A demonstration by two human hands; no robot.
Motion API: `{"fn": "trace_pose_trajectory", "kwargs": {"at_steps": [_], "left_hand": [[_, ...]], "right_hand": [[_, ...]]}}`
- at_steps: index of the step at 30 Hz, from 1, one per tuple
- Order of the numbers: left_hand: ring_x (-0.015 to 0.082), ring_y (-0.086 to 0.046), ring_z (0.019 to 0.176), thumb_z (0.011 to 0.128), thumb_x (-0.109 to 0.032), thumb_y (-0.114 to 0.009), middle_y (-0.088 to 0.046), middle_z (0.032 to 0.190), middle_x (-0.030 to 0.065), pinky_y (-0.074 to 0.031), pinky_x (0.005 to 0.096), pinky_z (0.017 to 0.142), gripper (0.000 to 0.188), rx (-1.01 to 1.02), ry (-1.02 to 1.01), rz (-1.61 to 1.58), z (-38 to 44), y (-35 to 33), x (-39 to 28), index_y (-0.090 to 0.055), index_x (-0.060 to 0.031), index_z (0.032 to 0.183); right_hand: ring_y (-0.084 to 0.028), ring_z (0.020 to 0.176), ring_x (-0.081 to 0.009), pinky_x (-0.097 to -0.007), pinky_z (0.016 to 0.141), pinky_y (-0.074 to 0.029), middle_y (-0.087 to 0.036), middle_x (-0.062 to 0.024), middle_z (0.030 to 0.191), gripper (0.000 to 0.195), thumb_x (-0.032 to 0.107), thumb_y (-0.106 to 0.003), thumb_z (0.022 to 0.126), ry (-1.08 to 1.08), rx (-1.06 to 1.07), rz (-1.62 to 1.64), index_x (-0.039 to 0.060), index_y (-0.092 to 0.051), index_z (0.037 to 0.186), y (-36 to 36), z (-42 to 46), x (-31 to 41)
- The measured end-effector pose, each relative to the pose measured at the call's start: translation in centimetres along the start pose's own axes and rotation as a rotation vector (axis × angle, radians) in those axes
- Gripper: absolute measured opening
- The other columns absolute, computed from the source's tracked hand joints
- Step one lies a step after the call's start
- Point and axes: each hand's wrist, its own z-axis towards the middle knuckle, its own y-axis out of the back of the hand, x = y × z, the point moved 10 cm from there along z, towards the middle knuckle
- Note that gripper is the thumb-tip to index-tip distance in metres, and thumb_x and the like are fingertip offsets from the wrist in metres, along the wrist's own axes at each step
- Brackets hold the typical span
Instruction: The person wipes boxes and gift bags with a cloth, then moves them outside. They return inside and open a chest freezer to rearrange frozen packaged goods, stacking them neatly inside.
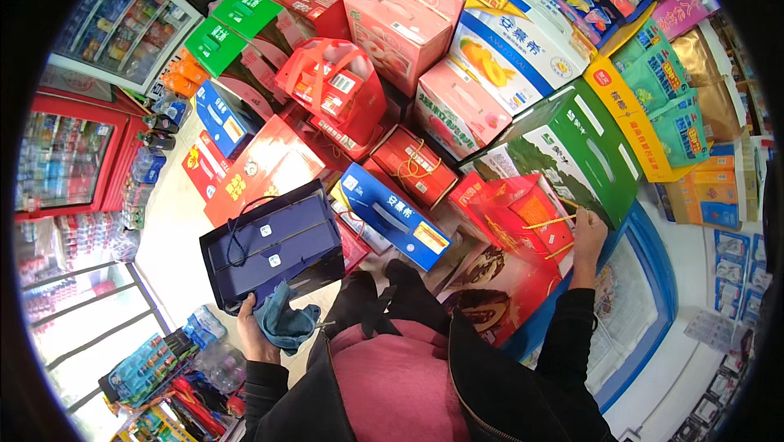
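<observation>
My left hand (258,330) grips the lower edge of a dark navy gift bag (211,252), and a blue-grey cloth (286,316) is bunched in the same hand. Two dark blue boxes (282,233) show inside the bag, and its corded handle (236,244) hangs over them. On the right, my right hand (589,237) holds the yellow cord handle (554,226) of a red gift bag (533,209). This bag stands by a large red carton (514,295) and a green-and-white milk carton (588,148). A blue-and-white drink carton (392,215) lies between my hands.
Stacked around are pink peach cartons (398,31), a red ribbon-handled bag (334,89), green-topped cartons (214,47) and a red carton (269,166). A blue-rimmed chest freezer (664,295) borders the right. Drink fridges (67,160) stand left, with packed bottles (144,166) alongside.
</observation>
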Motion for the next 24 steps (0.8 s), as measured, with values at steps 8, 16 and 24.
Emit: {"fn": "trace_pose_trajectory", "kwargs": {"at_steps": [8,16,24], "left_hand": [[0.0296,-0.07,0.089,0.096,-0.022,-0.051,-0.07,0.104,0.0151,-0.058,0.0415,0.081,0.03,-0.015,0.041,-0.01,0.2,1.2,1.1,-0.057,-0.0002,0.115],[0.0296,-0.07,0.087,0.097,-0.024,-0.049,-0.069,0.104,0.0157,-0.059,0.0405,0.079,0.032,-0.03,0.074,-0.025,0.3,3.4,1.3,-0.056,0.0005,0.115],[0.0297,-0.069,0.084,0.096,-0.021,-0.049,-0.069,0.101,0.0155,-0.059,0.0409,0.076,0.03,-0.077,0.125,-0.002,0.2,6.4,1.6,-0.057,-0.0005,0.116]], "right_hand": [[-0.04,0.055,-0.0067,-0.0279,0.049,-0.033,-0.043,0.001,0.059,0.037,0.023,-0.061,0.094,0.047,0.058,-0.096,0.0001,-0.05,0.067,0.3,-0.7,-0.4],[-0.059,0.107,-0.0323,-0.0382,0.095,-0.046,-0.064,-0.0164,0.117,0.026,0.016,-0.065,0.09,0.315,-0.146,-0.442,0.002,-0.064,0.112,1.8,-3.1,7.0],[-0.063,0.094,-0.0287,-0.0391,0.084,-0.048,-0.066,-0.0122,0.095,0.01,0.01,-0.061,0.087,0.49,0.225,-0.095,0.0069,-0.066,0.094,-14.3,-12.3,14.1]]}}
